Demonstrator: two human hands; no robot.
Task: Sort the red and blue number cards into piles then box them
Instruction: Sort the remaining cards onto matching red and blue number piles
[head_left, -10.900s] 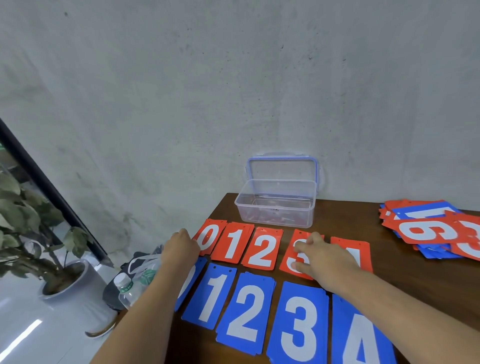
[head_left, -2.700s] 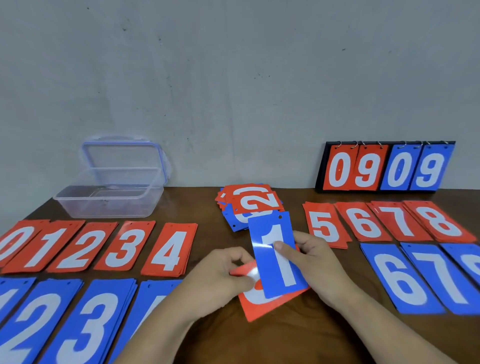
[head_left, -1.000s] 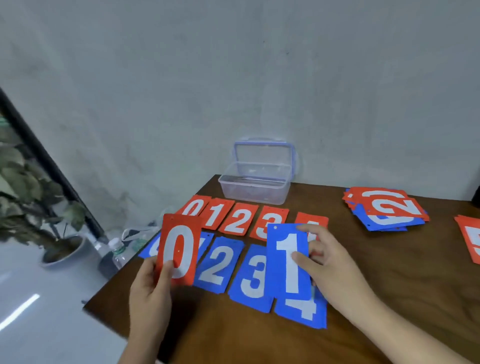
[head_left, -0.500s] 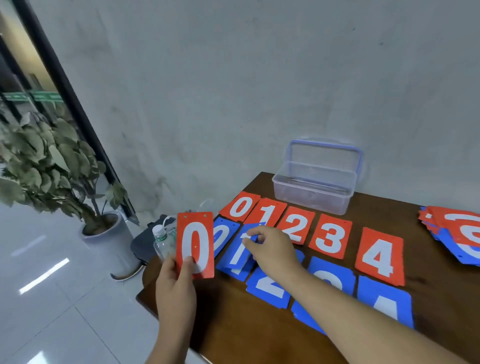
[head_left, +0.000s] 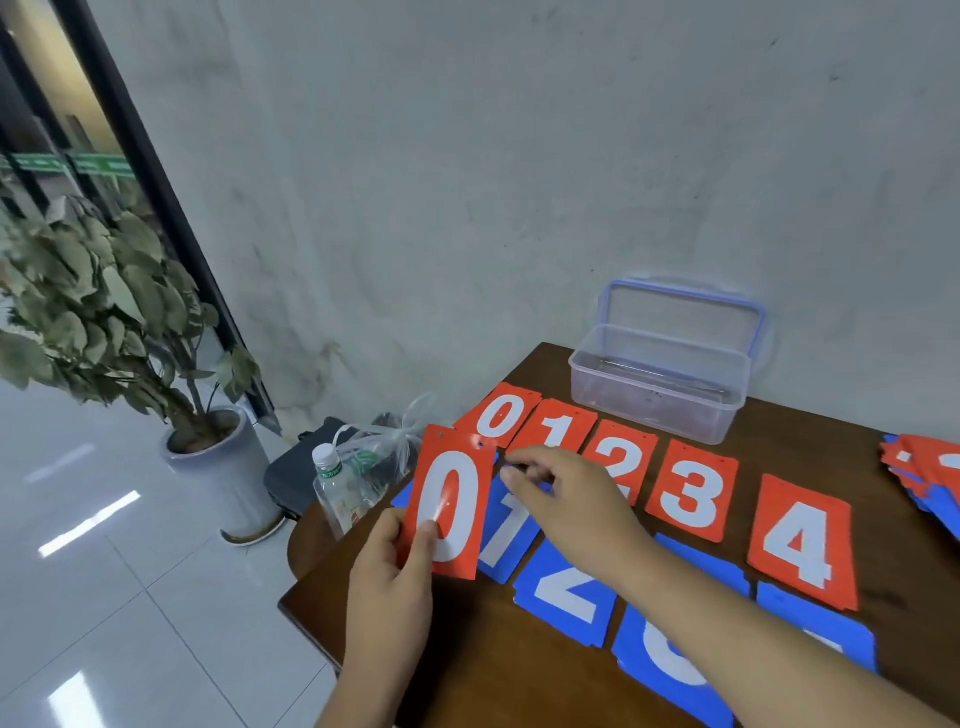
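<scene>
Counter (head_left: 467, 654): dark wood. Open clear box (head_left: 660, 395) at the far edge, no cards visible inside.
Red piles (head_left: 693, 493) 0–4 in the far row, blue piles (head_left: 566, 597) in the near row, unsorted heap (head_left: 930, 467) at the right edge.

Left hand (head_left: 389, 587) holds a red 0 card (head_left: 457, 483) upright by its lower end, thumb on the face and fingers behind, clamped. The card is just short of the red 0 pile (head_left: 498, 415).
Right hand (head_left: 576, 504) is over the blue 1 pile (head_left: 506, 535). Its fingers (head_left: 519, 467) are bent at the card's top edge; cannot tell whether they pinch it or only press.

Step in hand, as I judge it: seat the blue 1, then place the red 0.
- Square the blue card's edges to its pile before letting go.
- Lay the red 0 down flat and slide it until it lines up.
- Keep the sleeve-side forearm clear of the blue 2 and 3.

Against half a second back: the blue 1 lies lower and nearer flush, and the red 0 sits closer to its pile. A second back the blue 1 was held in the air.
</scene>
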